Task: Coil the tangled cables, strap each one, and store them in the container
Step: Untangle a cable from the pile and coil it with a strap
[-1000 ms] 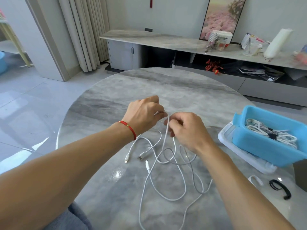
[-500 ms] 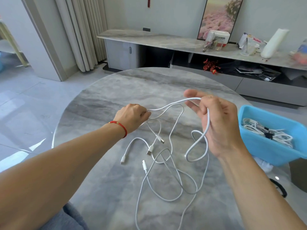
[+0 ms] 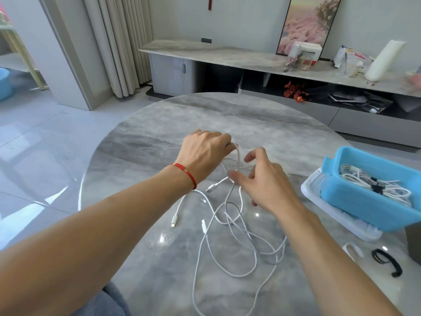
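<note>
Your left hand gripped a small loop of white cable above the middle of the tabletop, fingers curled round the strand; your right hand hovered just beside it with fingers spread and blurred, and whether it had hold of any strand could not be told. The rest of the loose cables lay in crossing loops from the middle of the tabletop toward its near edge, three plugs showing; one plug lay apart to the left of the heap, another just beside the loops, a third hung below your left wrist. The blue container sat at the right edge of the tabletop, resting tilted on a clear lid, with coiled, strapped cables already inside; a white strap and a black strap waited near the right edge, closer to you. The coiling looked barely begun; the danger lay in the overlaps, since pulling the held strand through them could tighten the tangle into a knot or drag a second cable up with it; a slack grip could let the first loop spring open; a sweeping right arm could nudge the tilted container off its lid.
</note>
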Demonstrator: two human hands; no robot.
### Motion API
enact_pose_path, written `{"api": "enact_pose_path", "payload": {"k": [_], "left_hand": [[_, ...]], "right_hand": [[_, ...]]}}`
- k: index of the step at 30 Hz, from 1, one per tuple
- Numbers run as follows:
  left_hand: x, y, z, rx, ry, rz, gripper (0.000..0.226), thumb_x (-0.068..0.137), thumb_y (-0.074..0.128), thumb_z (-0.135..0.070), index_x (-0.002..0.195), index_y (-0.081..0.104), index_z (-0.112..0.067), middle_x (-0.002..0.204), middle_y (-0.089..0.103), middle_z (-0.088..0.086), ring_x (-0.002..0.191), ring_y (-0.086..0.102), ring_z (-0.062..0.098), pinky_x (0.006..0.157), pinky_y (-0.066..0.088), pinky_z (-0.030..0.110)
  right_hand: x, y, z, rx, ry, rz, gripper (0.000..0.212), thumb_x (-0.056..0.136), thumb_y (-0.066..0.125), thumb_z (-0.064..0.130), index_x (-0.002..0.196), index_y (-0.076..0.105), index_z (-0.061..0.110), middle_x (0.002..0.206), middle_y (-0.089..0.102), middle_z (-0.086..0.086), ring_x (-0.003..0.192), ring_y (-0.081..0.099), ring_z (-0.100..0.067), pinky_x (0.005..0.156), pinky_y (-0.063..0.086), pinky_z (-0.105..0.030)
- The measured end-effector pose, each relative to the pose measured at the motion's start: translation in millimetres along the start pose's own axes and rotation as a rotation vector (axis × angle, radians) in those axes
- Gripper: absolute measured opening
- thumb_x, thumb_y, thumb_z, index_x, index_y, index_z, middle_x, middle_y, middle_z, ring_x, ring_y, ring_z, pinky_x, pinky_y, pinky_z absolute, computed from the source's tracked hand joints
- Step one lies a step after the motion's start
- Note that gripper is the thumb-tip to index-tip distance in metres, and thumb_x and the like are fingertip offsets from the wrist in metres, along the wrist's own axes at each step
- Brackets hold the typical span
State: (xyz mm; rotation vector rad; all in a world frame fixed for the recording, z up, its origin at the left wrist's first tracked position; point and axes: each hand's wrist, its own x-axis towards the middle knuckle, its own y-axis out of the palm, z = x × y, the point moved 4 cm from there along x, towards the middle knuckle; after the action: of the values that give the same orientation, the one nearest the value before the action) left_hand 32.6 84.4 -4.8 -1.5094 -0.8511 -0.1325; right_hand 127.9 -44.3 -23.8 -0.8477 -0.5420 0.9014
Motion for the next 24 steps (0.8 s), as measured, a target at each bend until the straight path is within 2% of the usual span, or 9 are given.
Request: {"api": "enact_pose_path", "payload": {"k": [2, 5, 7, 10, 12, 14, 18, 21, 24], "left_hand": [[-1.0, -2.5, -3.2, 0.039, 0.096, -0.026, 0.034, 0.1, 0.054, -0.038, 0.078, 0.058, -0.011, 0.071, 0.065, 0.007, 0.075, 0.057, 0.033, 0.068, 0.037, 0.04], [-5.1, 8.2, 7.0, 0.021, 0.032, 0.062, 0.03, 0.098, 0.053, -0.045, 0.092, 0.056, -0.016, 0.083, 0.07, -0.003, 0.091, 0.054, 0.028, 0.078, 0.036, 0.042], [-11.2, 21.1, 15.9, 0.053, -0.015, 0.181, 0.027, 0.098, 0.051, -0.048, 0.102, 0.054, -0.021, 0.093, 0.071, -0.006, 0.098, 0.053, 0.024, 0.083, 0.035, 0.042], [-22.3, 35.5, 29.5, 0.102, -0.149, 0.382, 0.02, 0.1, 0.045, -0.044, 0.105, 0.055, -0.027, 0.101, 0.071, -0.006, 0.104, 0.054, 0.024, 0.089, 0.036, 0.04], [-21.6, 36.9, 35.7, -0.042, -0.268, 0.407, 0.018, 0.099, 0.05, -0.035, 0.109, 0.059, -0.023, 0.107, 0.07, -0.001, 0.109, 0.056, 0.028, 0.092, 0.041, 0.042], [-14.6, 29.5, 33.4, -0.223, -0.296, 0.274, 0.031, 0.093, 0.054, -0.015, 0.124, 0.057, -0.014, 0.121, 0.065, 0.006, 0.118, 0.053, 0.031, 0.097, 0.042, 0.043], [-0.7, 12.0, 3.1, -0.626, -0.325, 0.305, 0.062, 0.09, 0.058, -0.012, 0.149, 0.038, -0.018, 0.149, 0.047, 0.002, 0.138, 0.04, 0.015, 0.112, 0.034, 0.03], [1.3, 8.9, -12.8, -1.103, -0.561, 0.398, 0.042, 0.099, 0.054, -0.018, 0.14, 0.052, -0.016, 0.127, 0.06, 0.003, 0.113, 0.055, 0.016, 0.093, 0.043, 0.028], [-4.4, 8.1, -21.3, -1.298, -0.603, 0.438, 0.033, 0.107, 0.04, -0.018, 0.123, 0.064, -0.001, 0.093, 0.057, 0.017, 0.089, 0.058, 0.028, 0.084, 0.048, 0.042]], "right_hand": [[2.9, -1.6, 6.9, -0.024, -0.1, -0.091, 0.028, 0.104, 0.048, 0.046, 0.098, 0.058, 0.02, 0.07, 0.067, 0.0, 0.068, 0.067, -0.034, 0.073, 0.054, -0.045], [6.2, -3.9, 7.9, 0.184, -0.114, -0.156, 0.036, 0.108, 0.043, 0.033, 0.084, 0.066, 0.019, 0.069, 0.065, 0.0, 0.06, 0.066, -0.029, 0.067, 0.055, -0.044], [8.5, -7.8, 5.5, 0.343, -0.074, -0.218, 0.038, 0.109, 0.043, 0.033, 0.081, 0.067, 0.023, 0.065, 0.066, 0.0, 0.052, 0.063, -0.021, 0.061, 0.054, -0.04], [11.5, -12.8, 0.1, 0.398, -0.071, -0.219, 0.04, 0.11, 0.042, 0.035, 0.081, 0.067, 0.026, 0.06, 0.065, 0.003, 0.057, 0.061, -0.023, 0.066, 0.056, -0.047], [12.2, -13.7, -3.4, 0.432, -0.06, -0.192, 0.04, 0.11, 0.042, 0.033, 0.082, 0.068, 0.023, 0.058, 0.064, 0.002, 0.061, 0.062, -0.028, 0.069, 0.057, -0.05], [11.9, -14.6, -4.3, 0.527, -0.046, -0.174, 0.04, 0.111, 0.042, 0.03, 0.084, 0.069, 0.019, 0.057, 0.062, 0.001, 0.059, 0.061, -0.025, 0.064, 0.059, -0.044], [11.9, -19.5, -1.4, 0.79, -0.055, -0.04, 0.043, 0.112, 0.041, 0.031, 0.085, 0.072, 0.019, 0.059, 0.055, -0.002, 0.061, 0.059, -0.024, 0.058, 0.055, -0.029], [10.1, -19.9, 1.0, 0.921, -0.047, 0.06, 0.043, 0.111, 0.042, 0.032, 0.087, 0.074, 0.018, 0.064, 0.057, -0.005, 0.064, 0.062, -0.026, 0.061, 0.055, -0.031], [10.0, -22.0, -3.0, 0.698, -0.046, -0.054, 0.039, 0.109, 0.048, 0.032, 0.087, 0.077, 0.018, 0.073, 0.069, -0.007, 0.07, 0.068, -0.024, 0.066, 0.058, -0.035]]}}
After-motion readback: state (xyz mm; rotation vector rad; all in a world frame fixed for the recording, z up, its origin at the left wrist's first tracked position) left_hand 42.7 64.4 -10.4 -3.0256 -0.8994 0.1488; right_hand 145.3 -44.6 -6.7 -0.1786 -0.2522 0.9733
